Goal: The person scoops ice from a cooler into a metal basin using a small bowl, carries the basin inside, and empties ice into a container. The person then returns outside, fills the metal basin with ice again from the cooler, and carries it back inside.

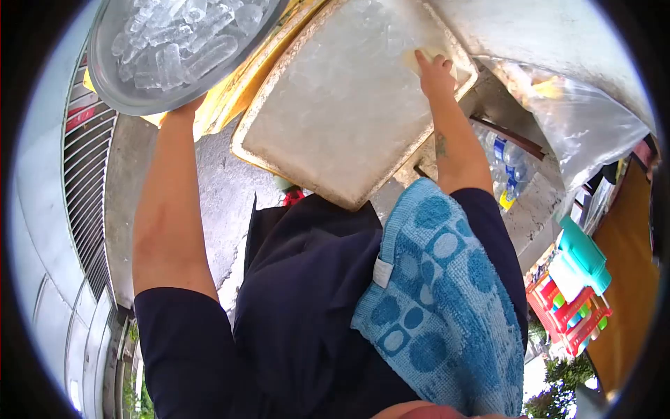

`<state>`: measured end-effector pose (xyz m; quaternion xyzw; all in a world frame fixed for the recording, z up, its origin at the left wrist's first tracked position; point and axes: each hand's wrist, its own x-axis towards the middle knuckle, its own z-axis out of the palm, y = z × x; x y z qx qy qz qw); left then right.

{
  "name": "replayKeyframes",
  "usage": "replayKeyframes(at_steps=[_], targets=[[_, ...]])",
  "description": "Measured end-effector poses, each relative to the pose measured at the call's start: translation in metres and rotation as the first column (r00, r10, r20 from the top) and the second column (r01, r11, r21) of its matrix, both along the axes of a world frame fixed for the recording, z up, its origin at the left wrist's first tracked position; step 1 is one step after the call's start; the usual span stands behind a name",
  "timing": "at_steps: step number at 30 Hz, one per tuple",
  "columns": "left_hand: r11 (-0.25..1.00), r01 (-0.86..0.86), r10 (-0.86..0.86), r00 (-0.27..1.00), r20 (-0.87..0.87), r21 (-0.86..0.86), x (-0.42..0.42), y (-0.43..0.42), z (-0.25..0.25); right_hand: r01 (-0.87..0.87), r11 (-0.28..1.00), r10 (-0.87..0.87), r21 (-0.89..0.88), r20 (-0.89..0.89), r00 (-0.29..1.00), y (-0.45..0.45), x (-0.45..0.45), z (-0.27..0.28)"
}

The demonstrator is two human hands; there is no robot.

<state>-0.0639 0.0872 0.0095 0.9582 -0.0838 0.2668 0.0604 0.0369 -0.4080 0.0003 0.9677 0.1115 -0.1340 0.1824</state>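
Observation:
At the upper left, a round metal bowl (pixel 122 94) heaped with clear ice pieces (pixel 188 42) is held up tilted by my left hand (pixel 185 110). Its fingers are mostly hidden under the bowl's rim. In front of me stands a cooler box (pixel 243 136) with a worn, stained rim, full of pale crushed ice (pixel 349 91). My right hand (pixel 437 75) reaches over its far right side, fingers bent around a pale yellowish piece (pixel 412 59) whose kind I cannot make out.
Yellow sheeting (pixel 223 105) lies between bowl and box. To the right are plastic bottles (pixel 508 167), a clear plastic bag (pixel 590 129) and a red basket (pixel 572 314) with a teal container (pixel 583 255). A blue towel (pixel 447 293) hangs from my shoulder. A metal grille (pixel 87 188) stands left.

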Motion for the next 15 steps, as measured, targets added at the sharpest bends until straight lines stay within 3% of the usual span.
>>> replayKeyframes(at_steps=[2,4,5,7,8,11,12,13,14,15], targets=[[0.908,-0.108,0.299,0.843,-0.446,0.404,-0.004,0.002,0.008,0.058,0.996,-0.061,0.061,0.053,0.997,-0.009,-0.002,-0.027],[0.909,-0.087,0.28,0.852,-0.443,0.408,-0.003,0.001,0.01,0.42,0.858,-0.425,0.294,-0.052,0.904,-0.013,0.004,-0.017],[0.868,-0.102,0.344,0.83,-0.439,0.486,0.0,-0.003,0.018,0.505,0.776,-0.485,0.379,-0.154,0.861,-0.024,-0.001,-0.019],[0.975,-0.193,0.218,0.933,-0.287,0.115,-0.003,0.004,-0.004,0.478,0.816,-0.441,0.325,-0.185,0.878,-0.024,-0.035,-0.029],[0.974,-0.197,0.22,0.932,-0.288,0.109,-0.004,-0.002,-0.001,0.432,0.854,-0.384,0.291,-0.209,0.9,-0.019,-0.05,-0.036],[0.987,-0.157,0.163,0.948,-0.274,0.041,0.002,-0.009,0.011,0.509,0.738,-0.489,0.443,-0.168,0.856,0.006,-0.092,-0.035],[0.965,-0.257,0.188,0.82,-0.54,-0.055,0.0,-0.005,0.009,0.676,0.553,-0.587,0.487,-0.348,0.731,0.011,-0.097,-0.026],[0.945,-0.313,0.178,0.73,-0.66,-0.092,-0.002,-0.002,0.008,0.81,0.339,-0.627,0.478,-0.528,0.574,0.018,-0.104,-0.018],[0.919,-0.379,0.167,0.624,-0.763,-0.108,-0.003,0.0,0.008,0.81,0.338,-0.623,0.479,-0.531,0.575,0.025,-0.112,-0.014],[0.961,-0.264,0.247,0.671,-0.699,0.085,-0.005,-0.003,0.01,0.845,0.16,-0.637,0.511,-0.6,0.484,0.031,-0.119,-0.011]])
